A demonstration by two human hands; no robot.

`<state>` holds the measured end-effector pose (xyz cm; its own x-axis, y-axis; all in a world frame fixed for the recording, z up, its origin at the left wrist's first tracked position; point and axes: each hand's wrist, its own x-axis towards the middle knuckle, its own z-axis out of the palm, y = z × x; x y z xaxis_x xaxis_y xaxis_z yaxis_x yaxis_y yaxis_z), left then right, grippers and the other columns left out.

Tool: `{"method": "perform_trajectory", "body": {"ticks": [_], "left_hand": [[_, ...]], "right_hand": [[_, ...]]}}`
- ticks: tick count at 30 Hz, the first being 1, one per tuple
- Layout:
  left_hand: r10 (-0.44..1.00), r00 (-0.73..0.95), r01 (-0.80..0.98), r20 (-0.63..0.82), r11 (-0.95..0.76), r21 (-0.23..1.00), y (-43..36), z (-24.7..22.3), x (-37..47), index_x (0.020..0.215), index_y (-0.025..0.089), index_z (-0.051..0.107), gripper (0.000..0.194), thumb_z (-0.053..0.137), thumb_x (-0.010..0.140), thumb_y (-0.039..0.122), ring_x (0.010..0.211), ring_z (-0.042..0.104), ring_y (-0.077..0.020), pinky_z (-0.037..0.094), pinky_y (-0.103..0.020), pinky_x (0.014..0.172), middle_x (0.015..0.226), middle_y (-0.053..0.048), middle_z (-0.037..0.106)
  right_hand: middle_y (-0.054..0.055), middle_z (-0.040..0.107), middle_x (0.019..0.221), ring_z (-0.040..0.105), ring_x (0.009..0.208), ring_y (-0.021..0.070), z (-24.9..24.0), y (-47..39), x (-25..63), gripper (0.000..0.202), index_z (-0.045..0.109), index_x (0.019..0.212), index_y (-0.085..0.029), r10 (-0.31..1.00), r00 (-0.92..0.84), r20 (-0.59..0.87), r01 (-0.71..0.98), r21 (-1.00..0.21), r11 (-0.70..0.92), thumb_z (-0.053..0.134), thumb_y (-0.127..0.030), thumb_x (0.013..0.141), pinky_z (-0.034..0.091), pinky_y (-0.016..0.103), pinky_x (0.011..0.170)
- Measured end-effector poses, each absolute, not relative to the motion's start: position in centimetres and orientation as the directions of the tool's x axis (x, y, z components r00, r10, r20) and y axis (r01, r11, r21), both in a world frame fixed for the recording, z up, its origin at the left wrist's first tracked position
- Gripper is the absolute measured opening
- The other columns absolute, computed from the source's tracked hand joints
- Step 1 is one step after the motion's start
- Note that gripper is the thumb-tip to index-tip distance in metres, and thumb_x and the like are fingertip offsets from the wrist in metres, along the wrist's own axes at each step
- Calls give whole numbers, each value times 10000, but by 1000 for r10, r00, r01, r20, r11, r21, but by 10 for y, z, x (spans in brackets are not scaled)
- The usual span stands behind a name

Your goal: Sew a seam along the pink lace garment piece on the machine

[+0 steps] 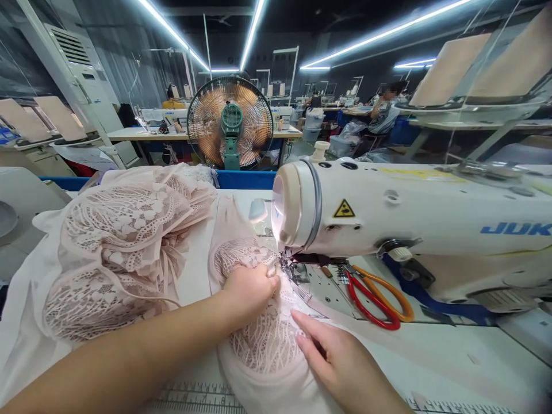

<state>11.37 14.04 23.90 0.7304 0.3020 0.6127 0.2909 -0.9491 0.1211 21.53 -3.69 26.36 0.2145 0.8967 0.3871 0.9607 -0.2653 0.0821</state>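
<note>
A pale pink lace bra (263,342) lies on the bed of a white sewing machine (409,213), its middle beside the lit needle area. My left hand (250,293) is closed on the lace close to the presser foot, thumb and fingers pinched together. My right hand (336,362) rests along the right edge of the nearer cup, its visible fingers stretched out and touching the cloth. The needle tip is too small to make out. Left of my left hand, a pile of similar lace bras (121,241) lies on the table.
Red-handled scissors (373,305) with an orange handle (388,290) lie under the machine arm. A ruler scale (194,397) runs along the near table edge. A large fan (230,123) stands beyond the table. Thread cones (451,69) stand at the right; a person (383,112) sits farther back.
</note>
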Motion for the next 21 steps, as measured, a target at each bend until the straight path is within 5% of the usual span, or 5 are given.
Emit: {"method": "perform_trajectory", "body": {"ticks": [6,13,21], "left_hand": [[323,756,306,570,-943,129,140,247,117,1145,211,614,450,574,697,221,538,517,-202,397,-328,521,843,-102,589],[361,805,320,471,-932,169,139,258,118,1177,192,586,488,635,692,229,607,565,-222,447,-351,546,915,-104,599],[382,850,332,362,-923,195,139,270,113,1252,199,502,505,621,764,250,760,588,-195,505,-366,679,1039,-76,582]], "right_hand": [[106,683,1046,663,859,219,275,-29,222,508,548,1341,-191,937,255,238,945,145,-294,291,-328,925,499,300,675],[99,685,980,649,853,243,275,-23,222,529,573,1314,-194,925,264,274,947,108,-302,277,-354,906,496,352,714],[125,605,1237,616,1035,274,289,-19,211,565,535,1357,-184,916,364,169,916,111,-385,270,-375,896,486,366,809]]}}
